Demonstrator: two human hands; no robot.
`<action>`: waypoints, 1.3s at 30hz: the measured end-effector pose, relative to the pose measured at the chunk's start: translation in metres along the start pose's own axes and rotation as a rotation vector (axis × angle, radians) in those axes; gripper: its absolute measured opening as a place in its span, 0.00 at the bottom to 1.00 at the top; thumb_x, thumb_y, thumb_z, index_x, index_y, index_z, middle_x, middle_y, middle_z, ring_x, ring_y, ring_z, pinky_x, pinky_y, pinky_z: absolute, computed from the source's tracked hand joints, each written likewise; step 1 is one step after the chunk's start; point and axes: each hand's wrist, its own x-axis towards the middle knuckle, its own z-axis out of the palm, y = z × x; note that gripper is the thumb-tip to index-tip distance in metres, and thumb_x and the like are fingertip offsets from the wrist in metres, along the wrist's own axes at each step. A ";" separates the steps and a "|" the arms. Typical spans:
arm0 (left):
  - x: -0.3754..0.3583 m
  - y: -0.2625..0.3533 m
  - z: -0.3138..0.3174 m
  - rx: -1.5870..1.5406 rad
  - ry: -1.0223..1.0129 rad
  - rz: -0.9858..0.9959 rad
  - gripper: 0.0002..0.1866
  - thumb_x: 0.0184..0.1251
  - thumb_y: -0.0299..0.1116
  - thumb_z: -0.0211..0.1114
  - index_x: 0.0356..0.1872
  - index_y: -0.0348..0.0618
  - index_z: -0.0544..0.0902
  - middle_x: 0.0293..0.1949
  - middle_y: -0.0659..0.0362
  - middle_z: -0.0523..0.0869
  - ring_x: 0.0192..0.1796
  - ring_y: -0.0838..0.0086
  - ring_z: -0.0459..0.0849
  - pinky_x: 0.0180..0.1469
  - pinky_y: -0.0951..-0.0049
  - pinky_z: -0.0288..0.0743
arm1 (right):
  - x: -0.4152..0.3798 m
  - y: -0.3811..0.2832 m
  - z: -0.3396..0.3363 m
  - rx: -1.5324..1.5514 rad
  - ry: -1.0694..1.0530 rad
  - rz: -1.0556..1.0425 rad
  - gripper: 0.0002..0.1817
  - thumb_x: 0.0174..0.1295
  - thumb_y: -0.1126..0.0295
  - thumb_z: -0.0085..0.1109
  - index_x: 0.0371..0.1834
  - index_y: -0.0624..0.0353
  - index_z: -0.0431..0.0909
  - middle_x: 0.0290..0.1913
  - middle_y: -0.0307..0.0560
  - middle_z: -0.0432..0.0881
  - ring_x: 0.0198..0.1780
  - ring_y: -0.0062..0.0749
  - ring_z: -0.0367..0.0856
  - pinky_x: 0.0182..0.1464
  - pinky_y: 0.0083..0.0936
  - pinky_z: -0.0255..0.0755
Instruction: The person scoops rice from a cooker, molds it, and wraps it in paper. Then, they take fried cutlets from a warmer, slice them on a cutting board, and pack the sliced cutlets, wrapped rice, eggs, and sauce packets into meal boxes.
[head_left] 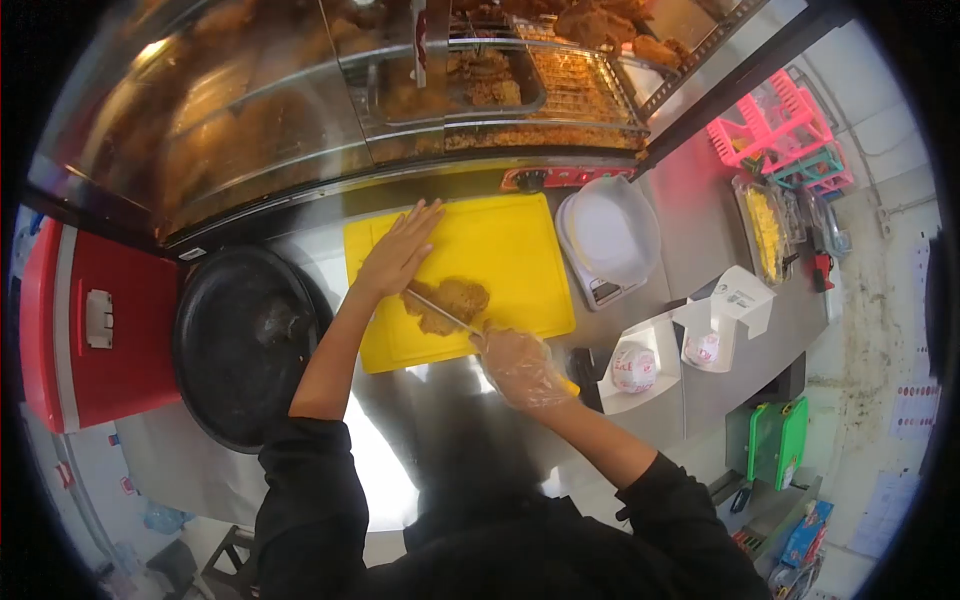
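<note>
A yellow cutting board (500, 235) lies on the steel counter in front of me. On it rests a flat, brown, breaded piece of fried food (466, 296), probably chicken. My right hand (525, 368), in a clear plastic glove, grips a knife (440, 308) whose blade lies across that piece. A bit of yellow, seemingly the handle, shows below the glove. My left hand (403, 248) is spread flat on the board, up and left of the food, fingers stretched out and holding nothing. The blade's tip comes close to the left wrist.
A digital scale with a white bowl (612, 232) stands right of the board. Wrapped round items (634, 368) sit in open paper boxes. To the left are a black round tray (245, 345) and a red cooler box (110, 320). A heated display case (400, 90) borders the back.
</note>
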 end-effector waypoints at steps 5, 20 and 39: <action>0.006 0.000 0.000 0.029 0.001 0.024 0.27 0.71 0.37 0.42 0.69 0.43 0.56 0.71 0.55 0.55 0.74 0.59 0.47 0.73 0.58 0.42 | -0.001 0.009 0.044 0.039 -0.060 0.080 0.17 0.66 0.59 0.46 0.25 0.58 0.74 0.19 0.51 0.77 0.20 0.44 0.79 0.24 0.36 0.73; -0.001 -0.009 0.014 0.015 0.153 -0.072 0.23 0.70 0.38 0.44 0.63 0.40 0.66 0.67 0.52 0.64 0.72 0.58 0.55 0.71 0.59 0.47 | 0.005 0.008 0.014 0.203 0.013 0.028 0.22 0.65 0.53 0.45 0.30 0.63 0.78 0.26 0.58 0.80 0.29 0.54 0.80 0.34 0.45 0.73; 0.023 -0.006 0.038 -0.192 0.097 -0.175 0.22 0.73 0.40 0.39 0.61 0.42 0.69 0.65 0.53 0.68 0.71 0.62 0.57 0.71 0.61 0.49 | -0.001 0.018 -0.003 -0.060 -0.003 0.049 0.16 0.63 0.57 0.49 0.28 0.57 0.77 0.22 0.52 0.80 0.25 0.45 0.81 0.29 0.38 0.75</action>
